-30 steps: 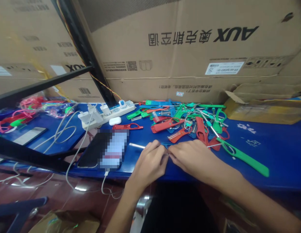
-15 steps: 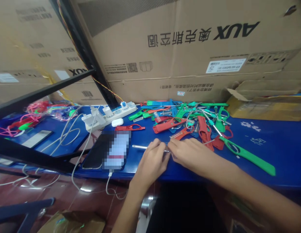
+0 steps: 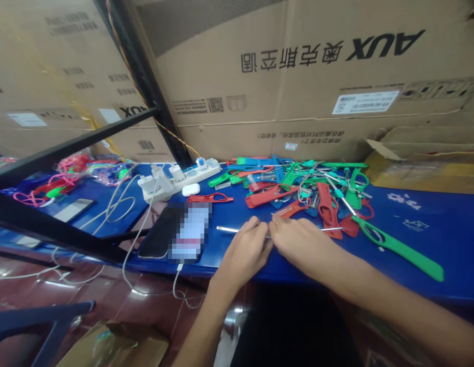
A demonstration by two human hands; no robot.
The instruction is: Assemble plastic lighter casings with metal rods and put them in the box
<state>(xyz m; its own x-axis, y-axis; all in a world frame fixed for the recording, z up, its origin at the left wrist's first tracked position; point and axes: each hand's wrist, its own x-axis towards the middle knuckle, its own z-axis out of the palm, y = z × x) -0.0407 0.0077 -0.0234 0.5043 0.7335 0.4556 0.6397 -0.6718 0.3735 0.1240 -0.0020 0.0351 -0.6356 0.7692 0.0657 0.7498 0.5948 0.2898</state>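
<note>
Above the front of the blue table, my left hand is closed around a thin silver metal tube, whose end sticks out to the left. Right beside it, with knuckles nearly touching, my right hand is also closed. A thin metal rod shows past its far side; whether it is one piece with the tube is hidden by my fingers. Just beyond my hands lies a pile of red and green plastic handle shells. A long green handle with a metal tube rests to the right.
A white power strip with plugged-in chargers stands behind two phones and a white earphone case. Black shelf framing crosses the left. Cardboard boxes wall the back; an open carton sits at right.
The view has shifted slightly, so most things appear a little farther right. Both hands stay closed close together, and more of the thin rod now shows beyond the right hand.
</note>
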